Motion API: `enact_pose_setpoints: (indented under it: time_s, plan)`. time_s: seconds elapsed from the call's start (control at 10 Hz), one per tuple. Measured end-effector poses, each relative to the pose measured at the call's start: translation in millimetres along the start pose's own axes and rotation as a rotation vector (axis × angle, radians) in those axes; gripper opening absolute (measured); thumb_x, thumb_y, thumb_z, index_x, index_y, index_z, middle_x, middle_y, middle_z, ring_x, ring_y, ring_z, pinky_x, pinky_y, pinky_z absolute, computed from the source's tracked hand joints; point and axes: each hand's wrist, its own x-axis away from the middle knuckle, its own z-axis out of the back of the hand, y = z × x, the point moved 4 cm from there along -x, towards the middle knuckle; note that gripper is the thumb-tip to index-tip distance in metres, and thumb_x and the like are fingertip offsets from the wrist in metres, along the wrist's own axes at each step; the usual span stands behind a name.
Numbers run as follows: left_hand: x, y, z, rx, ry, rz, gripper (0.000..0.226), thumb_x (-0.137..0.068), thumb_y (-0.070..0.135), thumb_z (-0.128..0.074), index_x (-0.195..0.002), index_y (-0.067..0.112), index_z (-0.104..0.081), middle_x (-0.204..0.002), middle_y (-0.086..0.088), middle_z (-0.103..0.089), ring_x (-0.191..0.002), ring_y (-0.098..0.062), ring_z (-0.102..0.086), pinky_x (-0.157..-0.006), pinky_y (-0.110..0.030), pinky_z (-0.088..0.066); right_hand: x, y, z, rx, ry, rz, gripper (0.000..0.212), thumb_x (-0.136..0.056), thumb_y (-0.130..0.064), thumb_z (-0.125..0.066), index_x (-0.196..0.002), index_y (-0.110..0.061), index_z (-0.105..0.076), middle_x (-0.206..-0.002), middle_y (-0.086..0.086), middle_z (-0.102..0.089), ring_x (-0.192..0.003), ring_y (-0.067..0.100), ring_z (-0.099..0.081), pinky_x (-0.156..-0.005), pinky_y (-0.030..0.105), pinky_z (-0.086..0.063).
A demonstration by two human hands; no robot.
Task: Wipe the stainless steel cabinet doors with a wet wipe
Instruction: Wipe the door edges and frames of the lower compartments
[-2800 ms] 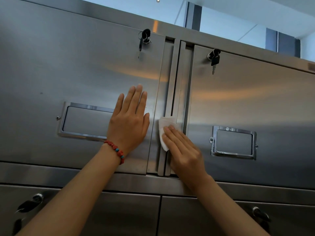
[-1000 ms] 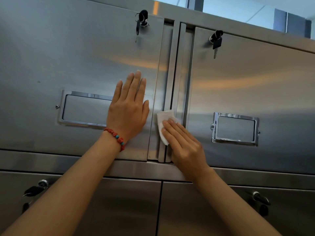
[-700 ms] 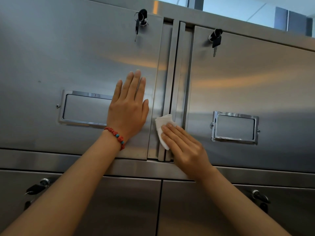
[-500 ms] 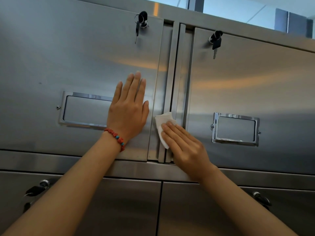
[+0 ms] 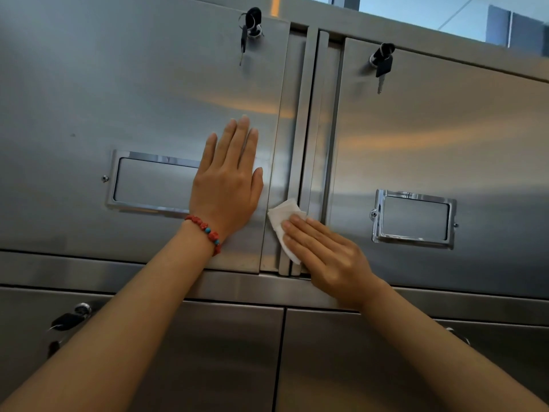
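1. Since half a second ago, the right hand (image 5: pixel 325 254) and the wipe (image 5: pixel 283 224) have stayed at almost the same low spot on the strip between the doors; the left hand (image 5: pixel 227 185) has not moved.
2. The right hand lies flat, fingers straight and close together, pressing the white wipe against the metal strip (image 5: pixel 303 144) between the two doors.
3. The wipe is folded and sticks out past the fingertips, up and to the left of the right hand. It sits near the bottom of the strip.
4. The left hand is spread flat on the left door (image 5: pixel 133 93), fingers pointing up. It holds nothing. It is just to the left of the wipe, not touching it.
5. A red bead bracelet (image 5: pixel 206 230) is on the left wrist.
6. Under the left hand is a shiny label frame (image 5: pixel 148 182); the hand covers its right end.
7. Another label frame (image 5: pixel 414 218) is on the right door (image 5: pixel 445 129), to the right of the right hand.
8. Keys hang in a lock high above each hand: one (image 5: pixel 251 25) on the left door, one (image 5: pixel 383 62) on the right door.
9. Below both arms are two more doors (image 5: pixel 225 358).
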Motion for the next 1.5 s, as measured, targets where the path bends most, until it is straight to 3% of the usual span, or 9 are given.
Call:
enact_pose_setpoints:
  time_s: [0.8,1.0,1.5]
  plan:
    - [0,0,-1,0.008,-0.019,0.003,0.057,-0.096,0.031,-0.023,-0.144,0.001,-0.026,-0.151,-0.019,-0.022,-0.141,-0.031,-0.018,-0.115,-0.047,-0.017,13,-8,8,-0.04,-0.095,0.259,0.021,-0.089,-0.009,-0.064,-0.107,-0.001,-0.07,-0.118,0.015,-0.064,-0.115,0.026,-0.058,-0.095,0.036,-0.049]
    - [0,0,-1,0.011,0.004,-0.004,0.057,-0.095,0.03,-0.025,-0.143,-0.001,-0.03,-0.15,-0.02,-0.026,-0.14,-0.032,-0.022,-0.114,-0.048,-0.02,1,2,10,-0.016,-0.083,0.249,0.021,-0.093,-0.009,-0.056,-0.106,-0.001,-0.071,-0.118,0.015,-0.064,-0.115,0.026,-0.058,-0.093,0.036,-0.051]
    - [0,1,1,0.011,0.043,-0.024,0.056,-0.094,0.029,-0.028,-0.14,-0.003,-0.035,-0.147,-0.022,-0.031,-0.137,-0.035,-0.028,-0.111,-0.051,-0.026,-29,47,9,0.007,-0.032,0.154,0.025,-0.085,-0.006,-0.066,-0.107,0.004,-0.068,-0.118,0.02,-0.062,-0.114,0.031,-0.058,-0.092,0.042,-0.051]
